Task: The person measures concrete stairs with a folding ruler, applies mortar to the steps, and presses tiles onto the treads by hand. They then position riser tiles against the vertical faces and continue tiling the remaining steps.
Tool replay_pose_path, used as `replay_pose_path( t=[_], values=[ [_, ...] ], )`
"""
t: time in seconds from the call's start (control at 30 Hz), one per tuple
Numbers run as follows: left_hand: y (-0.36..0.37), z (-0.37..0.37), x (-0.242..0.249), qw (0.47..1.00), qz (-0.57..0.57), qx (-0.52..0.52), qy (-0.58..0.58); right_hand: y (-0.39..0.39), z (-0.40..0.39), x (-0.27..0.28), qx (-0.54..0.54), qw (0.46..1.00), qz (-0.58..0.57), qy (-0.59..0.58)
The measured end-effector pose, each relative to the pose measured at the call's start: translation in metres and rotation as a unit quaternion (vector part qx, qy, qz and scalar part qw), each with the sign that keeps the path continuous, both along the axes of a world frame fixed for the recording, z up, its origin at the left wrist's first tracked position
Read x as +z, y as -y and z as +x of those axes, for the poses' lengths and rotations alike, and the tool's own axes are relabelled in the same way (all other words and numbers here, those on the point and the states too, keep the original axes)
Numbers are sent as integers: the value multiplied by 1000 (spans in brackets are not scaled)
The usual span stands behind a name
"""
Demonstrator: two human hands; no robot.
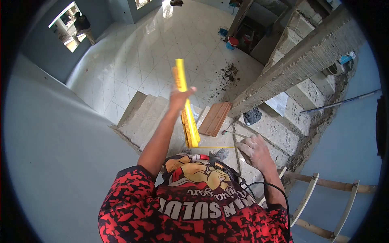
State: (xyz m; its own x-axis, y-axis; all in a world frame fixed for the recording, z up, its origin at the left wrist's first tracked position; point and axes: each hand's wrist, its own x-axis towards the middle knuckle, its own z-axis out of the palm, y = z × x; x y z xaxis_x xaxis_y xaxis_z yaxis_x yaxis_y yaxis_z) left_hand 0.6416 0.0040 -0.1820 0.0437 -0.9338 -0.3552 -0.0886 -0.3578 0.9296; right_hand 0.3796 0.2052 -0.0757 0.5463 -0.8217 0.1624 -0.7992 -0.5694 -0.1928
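My left hand (180,98) is wrapped around a long bright yellow strip with a patterned orange edge (190,125), held lengthwise over the stairs. Its lower end comes close to my feet. My right hand (254,150) is curled, fingers bent together over the step and dusty with pale powder; I cannot tell what is in it. A thin yellow line (214,147) runs from the strip's lower end toward those fingers. Just ahead lies a brown wood-look board (216,118). Beside it, a thin stick with a dark end (225,132) points toward my right hand.
Rough concrete stairs (275,129) climb to the right behind a thick slanted concrete beam (300,60). A black plastic bag (252,116) sits on a step. At lower right is a wooden ladder (324,184). Below, a bucket (231,42) stands near dirt; a person (83,26) is by the window.
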Motion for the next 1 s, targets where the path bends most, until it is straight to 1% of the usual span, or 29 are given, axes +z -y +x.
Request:
replay_pose_path(
  t=[0.03, 0.07, 0.1, 0.13, 0.17, 0.2, 0.23, 0.27, 0.33, 0.37, 0.4, 0.43, 0.47, 0.5, 0.57, 0.6, 0.67, 0.7, 0.73, 0.77, 0.8, 0.83, 0.9, 0.93, 0.97, 1.0],
  values=[
    [1, -14, 0, 996, -7, -63, 65, 7, 7, 3, 34, 999, 15, 6],
    [-1, -27, 0, 986, -8, -136, 96, 14, 12, 3, 31, 999, 12, 6],
    [-8, -41, 8, 970, -9, -209, 125, 22, 16, 3, 61, 998, 7, -12],
    [-18, -54, 12, 948, -55, -251, 186, 28, 19, 3, 90, 995, 3, -32],
    [-27, -64, 14, 920, -99, -291, 244, 34, 21, 5, 85, 996, 2, -32],
    [-35, -69, 34, 896, -32, -379, 227, 40, 23, 6, 90, 996, 10, -27],
    [-39, -76, 17, 883, -69, -415, 210, 44, 22, 6, 95, 995, 17, -21],
    [-46, -79, 18, 870, -49, -446, 202, 47, 20, 6, 92, 995, 17, -21],
    [-57, -78, 18, 849, -27, -498, 174, 51, 16, 5, 85, 996, 29, 24],
    [-61, -76, 10, 849, -26, -499, 174, 51, 7, -3, 84, 996, 31, 25],
    [-65, -72, 0, 851, -17, -510, 126, 50, -7, -14, 44, 998, 37, 13],
    [-69, -66, 9, 851, -7, -520, 76, 49, -16, -19, 3, 999, 44, 0],
    [-69, -59, 19, 829, 32, -554, 72, 45, -23, -20, -21, 998, 40, 37],
    [-71, -56, 16, 827, 34, -556, 72, 43, -31, -25, -23, 998, 42, 38],
    [-79, -53, 10, 825, -27, -561, 63, 38, -46, -42, -113, 993, 34, 26],
    [-83, -52, 2, 821, -27, -567, 64, 35, -49, -46, -142, 989, -10, 38],
    [-90, -54, -17, 812, -50, -573, 101, 35, -58, -52, -177, 983, -25, 50],
    [-92, -54, -8, 806, -51, -581, 103, 35, -62, -53, -204, 976, -38, 60],
    [-94, -54, 8, 801, 18, -593, 77, 33, -63, -53, -243, 966, -45, 76],
    [-95, -54, 17, 792, 86, -602, 52, 32, -65, -55, -253, 963, -47, 78],
    [-96, -53, 14, 793, 78, -601, 55, 31, -68, -59, -270, 955, -49, 114],
    [-96, -53, 32, 786, 79, -610, 59, 30, -68, -60, -288, 944, -50, 151],
    [-98, -51, 66, 764, 131, -631, 31, 33, -66, -58, -305, 939, -66, 145],
    [-100, -51, 61, 756, 131, -640, 36, 35, -63, -56, -308, 935, -63, 163],
    [-102, -51, 51, 766, 108, -633, 26, 38, -62, -53, -310, 931, -61, 181],
    [-103, -52, 52, 775, 85, -626, 14, 40, -61, -50, -314, 932, -60, 170]
  ],
)
